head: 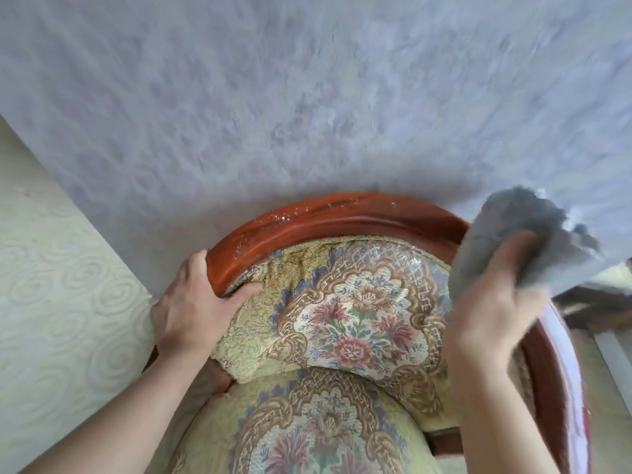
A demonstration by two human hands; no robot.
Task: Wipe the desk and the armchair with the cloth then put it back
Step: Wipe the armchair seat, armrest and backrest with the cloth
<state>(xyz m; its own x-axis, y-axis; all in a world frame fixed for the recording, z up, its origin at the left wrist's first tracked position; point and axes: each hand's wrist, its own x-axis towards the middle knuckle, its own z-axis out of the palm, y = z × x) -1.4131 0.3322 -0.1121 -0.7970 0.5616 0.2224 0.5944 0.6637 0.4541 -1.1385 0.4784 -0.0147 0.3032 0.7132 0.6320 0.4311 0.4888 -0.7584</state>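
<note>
We grip the armchair (345, 323) with our left hand (191, 302), fingers curled over the far side of its red wooden back rail (342, 220) and thumb pressed on the floral back cushion (355, 313). Our right hand (492, 319) clutches the grey cloth (513, 234), bunched above the rail's right end, near the patterned wall (307, 97).

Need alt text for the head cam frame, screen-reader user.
Seen from above, a person's left hand grips the curved red-brown wooden back rail of a floral upholstered armchair, while the right hand holds a crumpled grey cloth raised at the rail's right side. Pale specks dot the rail; patterned wallpaper fills the background.
</note>
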